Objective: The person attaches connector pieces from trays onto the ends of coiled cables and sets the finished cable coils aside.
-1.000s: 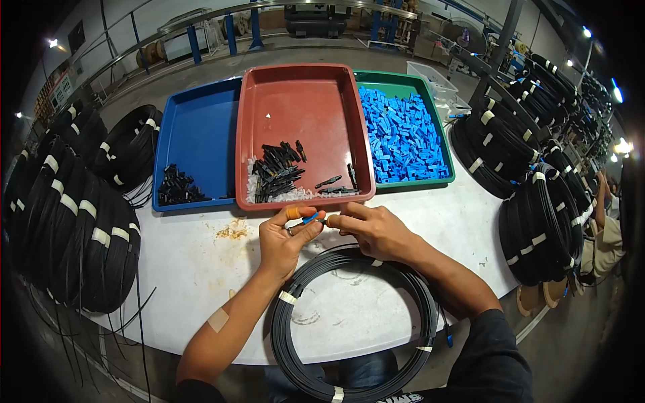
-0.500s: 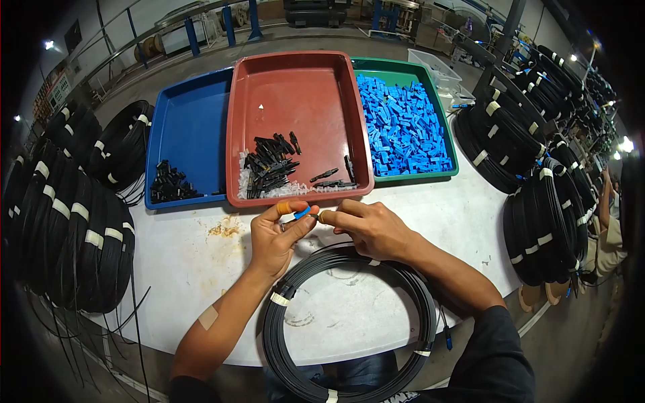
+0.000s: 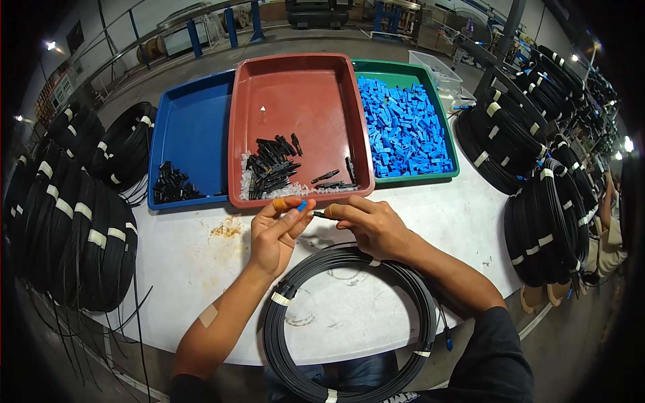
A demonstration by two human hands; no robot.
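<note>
Between the thumb and fingers of my left hand point(image 3: 272, 236) is a small blue connector housing point(image 3: 302, 205), partly covered by the fingertips. Yellow tape wraps one finger of that hand. My right hand point(image 3: 376, 228) pinches a slim black connector point(image 3: 320, 215), whose tip points left at the blue housing; a small gap seems to lie between them. Below both hands a coil of black cable point(image 3: 274, 339), bound with white tape, lies on the white table point(image 3: 195, 282) and overhangs its front edge. From the coil's right side hangs a cable end with a blue connector point(image 3: 449, 342).
Beyond my hands stand a red tray point(image 3: 302, 87) with black connectors and clear pieces, a blue tray point(image 3: 195, 127) with black parts, and a green tray point(image 3: 451, 151) full of blue housings. Taped cable coils flank the table at left point(image 3: 60, 235) and right point(image 3: 547, 215).
My left fingers have turned the blue housing and drawn slightly away from my right fingertips. More of the black connector shows between the hands. The coil stays in place.
</note>
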